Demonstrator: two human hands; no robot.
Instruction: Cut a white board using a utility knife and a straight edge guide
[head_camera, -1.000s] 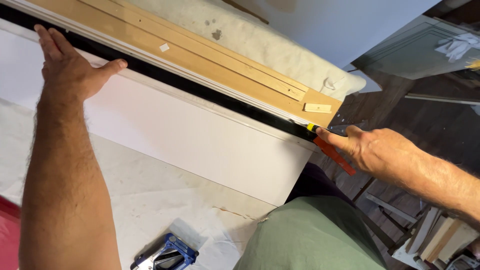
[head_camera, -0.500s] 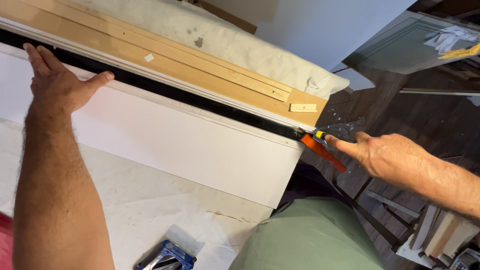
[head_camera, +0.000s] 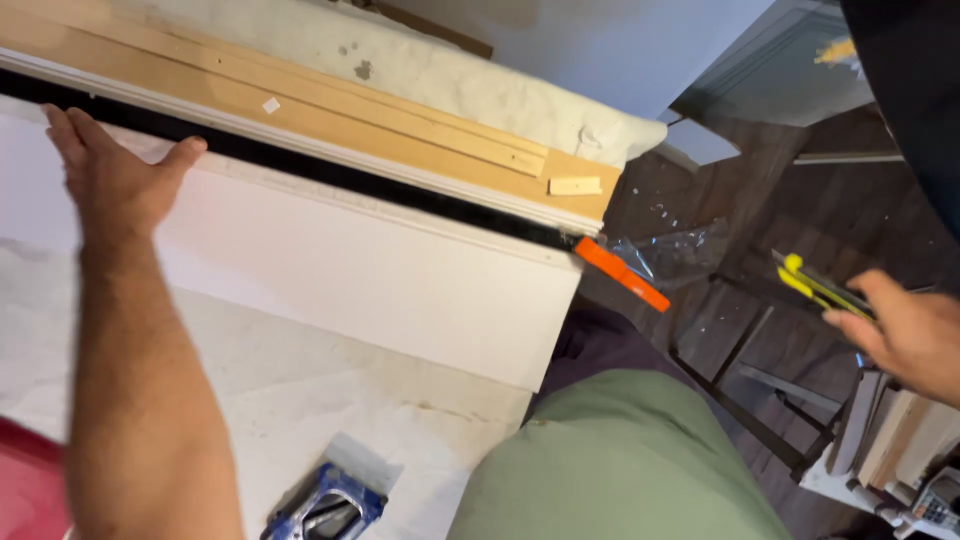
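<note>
My left hand (head_camera: 115, 180) lies flat, fingers spread, on the upper edge of a long white board (head_camera: 370, 270). That board rests on a sheet-covered table. Along the board's far edge runs a black straightedge (head_camera: 330, 172) that ends in an orange tip (head_camera: 620, 272) sticking past the board's right end. My right hand (head_camera: 905, 335) is off to the right, over the floor, shut on a yellow and black utility knife (head_camera: 815, 285). The knife is well clear of the board and the orange tip.
Beyond the straightedge lie light wooden strips (head_camera: 300, 105) with a small wood offcut (head_camera: 575, 185). A blue tool (head_camera: 325, 505) sits on the sheet near me. My green-clad knee (head_camera: 620, 460) fills the bottom centre. A black metal frame (head_camera: 745, 400) and stacked boards (head_camera: 900, 440) stand on the dark floor at right.
My right hand has pulled away from the orange end of the straightedge, moving right with the yellow knife. My left hand stays pressed on the board.
</note>
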